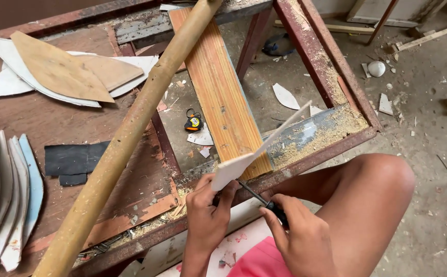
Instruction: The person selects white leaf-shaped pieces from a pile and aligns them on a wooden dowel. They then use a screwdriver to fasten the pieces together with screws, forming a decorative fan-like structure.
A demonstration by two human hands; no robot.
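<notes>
My left hand [207, 213] grips the near end of a thin white curved board piece [257, 149] and holds it on edge over the rusty metal frame [316, 154]. My right hand [298, 233] is closed around the black handle of a slim tool [257, 197], whose dark shaft reaches up-left to the bottom edge of the white piece near my left fingers. A striped wooden plank [218, 87] lies across the frame right behind the white piece. My bare knee [382, 179] is at the right.
A long bamboo pole [131, 128] runs diagonally over the brown table. Stacks of cut curved pieces [5, 190] lie at the left and top left [59, 72]. A black sandpaper sheet [75, 159] lies on the table. A tape measure [194, 122] sits on the floor below. Sawdust [331, 131] covers the frame corner.
</notes>
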